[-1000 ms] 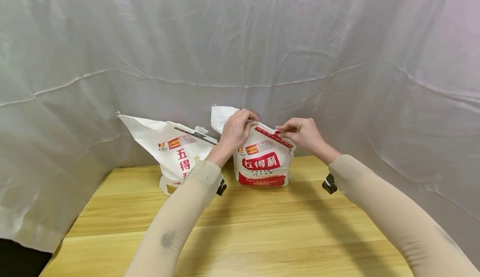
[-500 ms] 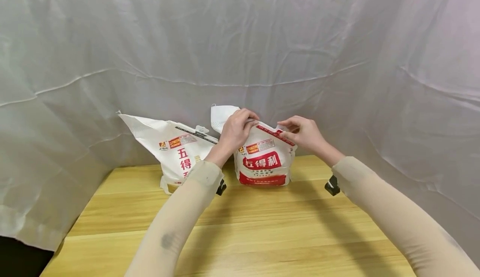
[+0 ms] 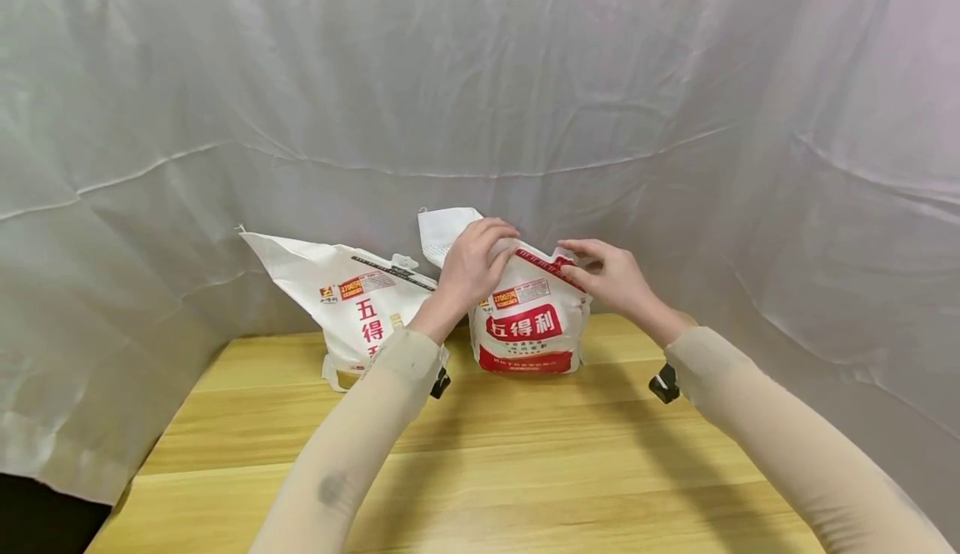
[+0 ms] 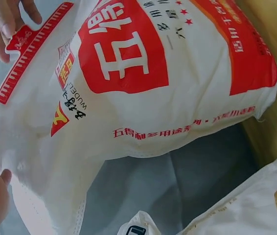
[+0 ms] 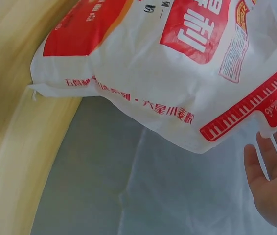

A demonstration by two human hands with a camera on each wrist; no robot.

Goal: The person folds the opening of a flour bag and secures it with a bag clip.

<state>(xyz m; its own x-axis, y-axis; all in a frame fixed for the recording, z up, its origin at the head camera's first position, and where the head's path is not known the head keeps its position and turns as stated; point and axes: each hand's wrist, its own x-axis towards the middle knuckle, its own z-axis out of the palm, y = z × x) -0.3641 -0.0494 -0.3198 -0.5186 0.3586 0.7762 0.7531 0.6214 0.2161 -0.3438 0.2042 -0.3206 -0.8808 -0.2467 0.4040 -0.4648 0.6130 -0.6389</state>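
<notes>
A white flour bag point(image 3: 525, 346) with red print stands upright at the back of the table. Along its sloping top runs a red strip point(image 5: 248, 105) with a scalloped tab. My left hand point(image 3: 468, 261) is at the upper left of this bag, its thumb and fingers parted by the top edge. At the tab, my right hand point(image 3: 617, 277) has its thumb and fingers spread apart; in the right wrist view the fingertips are close behind the tab, and contact is hard to tell. Left of it leans a second white flour bag point(image 3: 352, 304) with a black strip, partly hidden by my left arm.
Under both bags is a light wooden table point(image 3: 525, 454). A grey cloth curtain point(image 3: 480, 87) hangs right behind them and along both sides. The second bag's clear tab point(image 3: 403, 262) points toward the first bag.
Both hands have loosened: the left thumb has dropped away from its fingers, and the right thumb and index finger, pinched at the tab before, are now apart. The bags stay in place.
</notes>
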